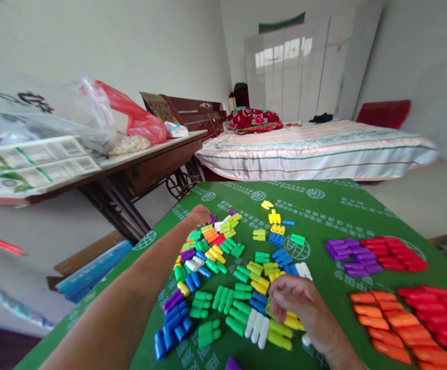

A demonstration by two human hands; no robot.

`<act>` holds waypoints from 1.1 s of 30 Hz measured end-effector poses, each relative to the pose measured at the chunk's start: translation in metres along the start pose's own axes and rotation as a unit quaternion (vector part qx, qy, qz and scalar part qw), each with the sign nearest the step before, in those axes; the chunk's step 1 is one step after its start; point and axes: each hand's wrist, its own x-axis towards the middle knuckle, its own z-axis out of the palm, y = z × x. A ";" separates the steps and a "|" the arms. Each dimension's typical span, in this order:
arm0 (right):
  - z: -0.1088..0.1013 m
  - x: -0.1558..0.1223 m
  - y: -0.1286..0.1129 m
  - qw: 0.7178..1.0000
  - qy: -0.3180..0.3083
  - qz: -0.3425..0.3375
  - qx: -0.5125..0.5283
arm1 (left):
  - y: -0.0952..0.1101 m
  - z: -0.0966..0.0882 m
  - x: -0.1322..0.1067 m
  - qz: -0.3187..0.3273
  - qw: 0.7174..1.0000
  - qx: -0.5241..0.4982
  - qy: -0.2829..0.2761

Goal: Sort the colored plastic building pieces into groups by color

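Bullet-shaped plastic building blocks in many colours lie loose in the middle of a green table [346,205]. My left arm stretches to the far left of the pile, where my left hand [200,215] is closed at a purple block [213,219]; its fingertips are partly hidden. Above the near right part of the pile, my right hand [294,298] has its fingers curled in. What it holds, if anything, is hidden. Close to it are a blue block [259,302], a yellow block [294,321] and a white block [257,328].
Sorted at the right are purple blocks [356,257], red blocks [396,253] and orange blocks [400,321]. To the left, a sewing-machine table [157,154] carries plastic bags and long boxes [41,162]. Beyond the green table stands a bed [308,146].
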 end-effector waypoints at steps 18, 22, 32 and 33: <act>0.006 0.016 -0.018 0.997 0.030 0.043 0.065 | 0.281 0.002 -0.093 0.457 0.888 0.033 0.042; 0.006 0.018 -0.015 0.996 0.027 0.036 0.079 | 0.343 0.022 -0.115 0.493 0.859 0.131 0.034; 0.003 0.020 -0.015 0.995 0.048 0.024 0.080 | 0.386 0.068 -0.115 0.489 0.851 0.192 0.001; 0.003 0.020 -0.016 0.995 0.049 0.024 0.083 | 0.386 0.070 -0.113 0.489 0.851 0.189 0.003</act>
